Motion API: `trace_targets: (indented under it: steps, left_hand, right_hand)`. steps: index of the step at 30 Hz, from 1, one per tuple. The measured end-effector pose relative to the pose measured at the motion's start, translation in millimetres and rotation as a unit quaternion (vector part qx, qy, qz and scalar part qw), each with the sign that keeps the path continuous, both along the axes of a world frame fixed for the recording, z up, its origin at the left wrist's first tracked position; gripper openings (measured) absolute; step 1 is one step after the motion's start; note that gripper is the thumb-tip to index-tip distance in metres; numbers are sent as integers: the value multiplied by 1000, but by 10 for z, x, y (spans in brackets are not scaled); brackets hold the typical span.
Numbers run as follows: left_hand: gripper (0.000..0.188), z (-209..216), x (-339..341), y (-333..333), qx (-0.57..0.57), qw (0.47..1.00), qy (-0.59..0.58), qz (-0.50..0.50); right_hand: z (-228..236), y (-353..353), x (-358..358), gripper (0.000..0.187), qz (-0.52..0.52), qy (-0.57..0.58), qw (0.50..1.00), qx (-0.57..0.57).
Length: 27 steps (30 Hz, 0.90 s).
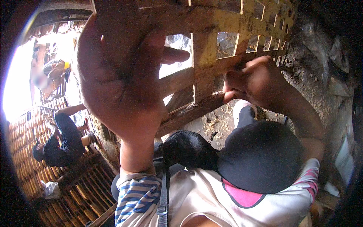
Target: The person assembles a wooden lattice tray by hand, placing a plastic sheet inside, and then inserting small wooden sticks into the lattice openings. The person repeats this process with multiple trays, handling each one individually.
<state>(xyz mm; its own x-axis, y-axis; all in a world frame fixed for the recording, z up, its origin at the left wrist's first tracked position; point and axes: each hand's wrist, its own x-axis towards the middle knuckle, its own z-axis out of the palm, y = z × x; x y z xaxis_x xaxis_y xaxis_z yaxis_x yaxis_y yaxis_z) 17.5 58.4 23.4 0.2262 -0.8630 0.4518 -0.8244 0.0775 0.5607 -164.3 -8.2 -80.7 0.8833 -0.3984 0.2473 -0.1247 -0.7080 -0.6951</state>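
Observation:
A woven bamboo panel (206,75) with square gaps rises in front of me, its wooden lower rail (191,115) slanting up to the right. My left hand (121,75) is large and close, raised before the panel's left part. Its palm shows and the thumb sticks out to the right across a gap; the other fingers run into shadow near the upper edge. To the right, my right hand (261,79) is closed, its fingers curled against the lower part of the panel beside the rail's right end. The fingertips are partly hidden.
My knees in dark cloth (261,155) are close below the panel. At the left, a person in dark clothes (64,147) is by a slatted bamboo platform (83,193) with a white bag (51,189). Another person (55,70) is farther back. Crumbly ground (215,125) lies below.

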Motion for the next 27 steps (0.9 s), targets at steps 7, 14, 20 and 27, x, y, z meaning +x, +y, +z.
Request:
trace_targets:
  steps: [7, 14, 20, 27]
  left_hand:
    - [27, 79, -205, -94, -7, 991, 134, 27]
    - [24, 7, -53, -97, -57, 994, 93, 10]
    - [24, 106, -156, -139, -53, 992, 108, 31]
    - [26, 67, -140, -173, -49, 992, 120, 10]
  right_hand:
    - [-119, 75, 0, 26, 5, -113, 982, 153]
    - [-3, -118, -292, 26, -38, 18, 999, -4]
    - [158, -9, -137, 26, -29, 5, 997, 65]
    - [-81, 68, 30, 15, 1, -108, 978, 177]
